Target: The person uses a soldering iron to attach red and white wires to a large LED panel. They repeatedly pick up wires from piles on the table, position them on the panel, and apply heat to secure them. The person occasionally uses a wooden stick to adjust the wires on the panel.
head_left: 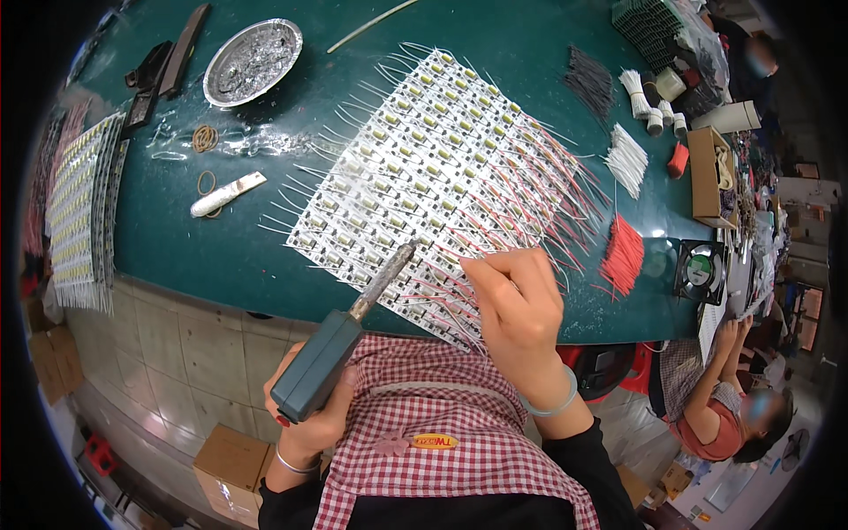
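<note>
soldering here goes best with a steady tip: the left hand (309, 415) clamps the teal-handled soldering iron (340, 349). the right hand (517, 305) pinches a thin red wire (450, 281) on the white led-strip panel (433, 172).

You have one soldering iron (353, 331), one foil dish (253, 61) at 11 o'clock, two rubber bands (205, 138), one fan (700, 270).

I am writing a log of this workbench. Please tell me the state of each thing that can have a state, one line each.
Soldering iron: gripped in left hand, tip at the panel's near edge.
Panel of small boards: flat on green table, wires attached.
Right hand: pinching wires at the panel's near edge.
Foil dish: open, holding grey residue.
Small fan: spinning or not, cannot tell.
</note>
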{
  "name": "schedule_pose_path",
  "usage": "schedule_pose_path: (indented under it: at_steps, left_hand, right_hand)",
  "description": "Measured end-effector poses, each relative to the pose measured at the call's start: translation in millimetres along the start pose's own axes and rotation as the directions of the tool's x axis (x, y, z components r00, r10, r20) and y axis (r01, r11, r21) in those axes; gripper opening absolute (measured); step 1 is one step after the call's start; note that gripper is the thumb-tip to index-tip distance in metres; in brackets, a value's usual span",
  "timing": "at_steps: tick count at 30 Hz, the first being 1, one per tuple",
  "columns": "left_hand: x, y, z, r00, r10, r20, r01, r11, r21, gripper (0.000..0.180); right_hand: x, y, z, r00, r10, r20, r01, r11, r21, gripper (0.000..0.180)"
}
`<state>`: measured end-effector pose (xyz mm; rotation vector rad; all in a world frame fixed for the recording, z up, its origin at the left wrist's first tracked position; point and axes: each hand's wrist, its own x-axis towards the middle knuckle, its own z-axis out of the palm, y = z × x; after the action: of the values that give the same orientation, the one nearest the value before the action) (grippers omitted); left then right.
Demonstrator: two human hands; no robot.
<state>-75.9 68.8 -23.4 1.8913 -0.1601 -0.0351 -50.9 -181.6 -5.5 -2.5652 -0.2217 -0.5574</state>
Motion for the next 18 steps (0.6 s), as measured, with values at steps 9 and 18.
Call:
schedule_pose_path:
  at_steps: [9, 18]
  left_hand:
    - [-7, -1, -7, 1.0, 0.005, 0.022, -0.005, 0.999, 0.042, 0.027]
    - [-8, -1, -11, 0.995, 0.014, 0.098, -0.021, 0.997, 0.076, 0.023]
  right_hand:
    - [-15, -6, 31, 0.999, 0.029, 0.032, -0.033, 0.992, 0.123, 0.029]
    - [-21, -4, 39, 0.999, 0.036, 0.041, -0.039, 0.995, 0.091, 0.026]
